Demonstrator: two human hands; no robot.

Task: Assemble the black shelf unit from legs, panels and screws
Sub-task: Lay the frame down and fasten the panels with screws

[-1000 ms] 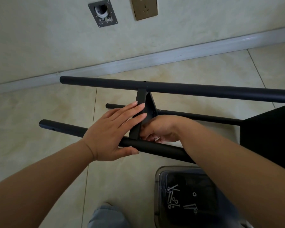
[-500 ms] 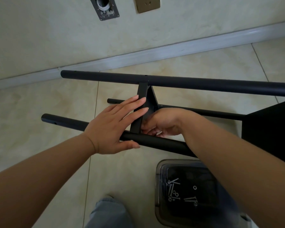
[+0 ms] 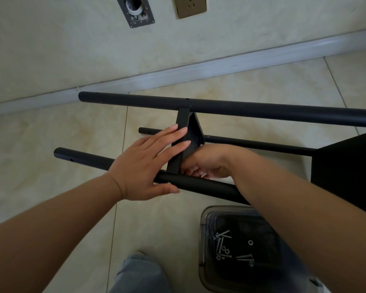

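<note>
Bare floor tile [image 3: 51, 127] lay open left of the leg ends. Between the far leg [image 3: 241, 107] and near leg [image 3: 199, 185] the gap was blocked mid-span by the upright panel [image 3: 181, 142] and both hands — left hand [image 3: 144, 163], right hand [image 3: 207, 163]. The screw tray [image 3: 203, 240] crowded the near floor.

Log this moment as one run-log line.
step: fixing panel to near leg | left hand: flat against panel, steadying | right hand: curled behind panel, contents hidden | screws: in tray
</note>
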